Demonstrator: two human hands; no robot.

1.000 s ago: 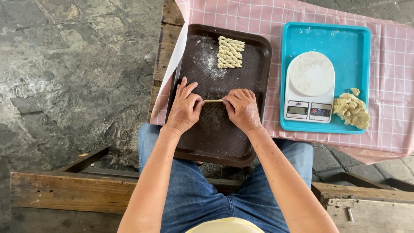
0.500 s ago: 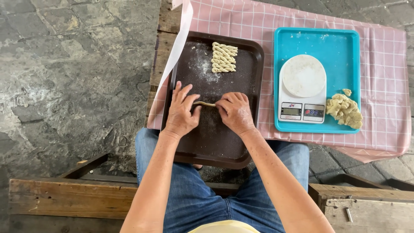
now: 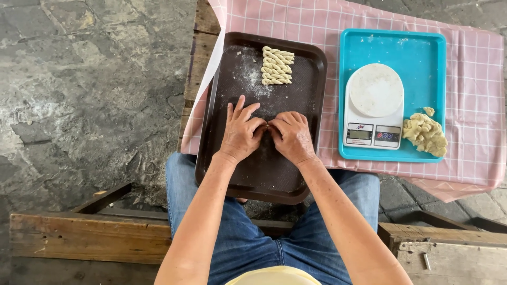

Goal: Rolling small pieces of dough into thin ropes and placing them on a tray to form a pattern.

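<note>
Bare forearms, blue denim jeans, pale yellow top at the waist.

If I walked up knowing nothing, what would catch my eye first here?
Two bare hands, the left hand and right hand, meet fingertip to fingertip over the middle of a dark brown tray that juts off the table over the person's lap. At the tray's far end lies a neat row of pale twisted dough pieces. To the right, a bright blue tray on the pink checked cloth holds a white kitchen scale and a lump of dough.
</note>
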